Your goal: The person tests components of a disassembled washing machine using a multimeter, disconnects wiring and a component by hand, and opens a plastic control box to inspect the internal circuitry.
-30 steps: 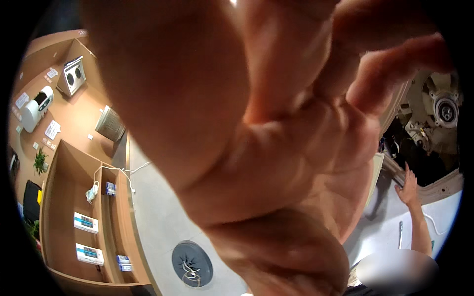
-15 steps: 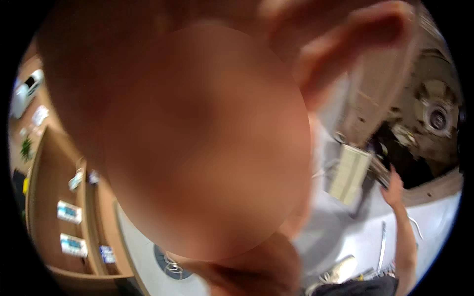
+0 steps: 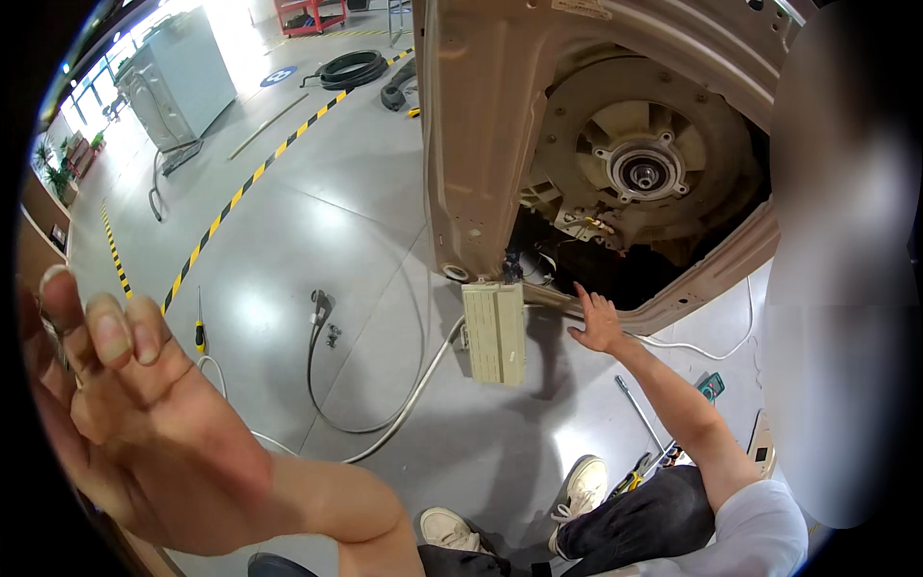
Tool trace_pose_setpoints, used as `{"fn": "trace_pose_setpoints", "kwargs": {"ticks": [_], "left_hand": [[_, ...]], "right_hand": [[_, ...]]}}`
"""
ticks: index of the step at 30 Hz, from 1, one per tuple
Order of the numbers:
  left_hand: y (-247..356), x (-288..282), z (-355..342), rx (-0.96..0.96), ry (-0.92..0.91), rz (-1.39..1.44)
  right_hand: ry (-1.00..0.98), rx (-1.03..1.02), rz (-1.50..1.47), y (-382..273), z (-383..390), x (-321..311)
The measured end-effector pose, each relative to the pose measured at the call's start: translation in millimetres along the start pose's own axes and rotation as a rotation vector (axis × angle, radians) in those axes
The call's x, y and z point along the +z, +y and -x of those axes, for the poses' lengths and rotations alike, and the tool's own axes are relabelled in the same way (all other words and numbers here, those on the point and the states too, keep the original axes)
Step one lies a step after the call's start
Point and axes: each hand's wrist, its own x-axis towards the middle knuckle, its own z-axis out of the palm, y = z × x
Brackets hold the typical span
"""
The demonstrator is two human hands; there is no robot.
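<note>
My left hand (image 3: 154,423) is raised close on the left, palm showing, fingers bent but parted, with nothing in it. Its fingertips touch nothing I can see. My right hand (image 3: 600,323) reaches to the lower edge of a brown metal washing machine cabinet (image 3: 481,154). Its fingers are stretched out over the rim of the large opening. Inside sits a round tub back with a central shaft hub (image 3: 644,173); wires and a dark cavity lie below it. A beige ribbed box (image 3: 495,332) is at the cabinet's lower corner, left of my right hand.
A grey hose or cable (image 3: 312,370) and a white cord (image 3: 404,409) loop over the floor. Nearby lie a yellow-handled screwdriver (image 3: 200,332), small screws (image 3: 334,336), pliers (image 3: 632,476), a long metal tool (image 3: 639,413) and a green meter (image 3: 711,387). A white appliance (image 3: 183,77) stands far left.
My left hand, or a blurred form like it, filled most of the view; it is now lower left. The view has turned toward the cabinet. My right hand stays at the opening's edge.
</note>
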Motion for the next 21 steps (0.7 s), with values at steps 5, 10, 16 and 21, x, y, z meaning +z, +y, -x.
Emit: {"fn": "trace_pose_setpoints", "kwargs": {"ticks": [5,10,16,21], "left_hand": [[-5.4,16.3,3.0,-0.011,0.022,0.343],[-10.2,20.0,5.1,0.066,-0.073,0.238],[-16.9,-1.7,-2.6,0.281,-0.387,-0.347],[-17.1,-2.8,3.2,0.251,-0.446,-0.483]], "right_hand": [[-0.009,0.002,0.005,-1.3,-2.3,-0.5],[-0.013,0.003,-0.001,0.5,-3.9,0.6],[0.002,-0.011,-0.004,-1.8,-0.7,3.9],[0.127,-0.046,0.027,16.2,-2.8,22.5]]}}
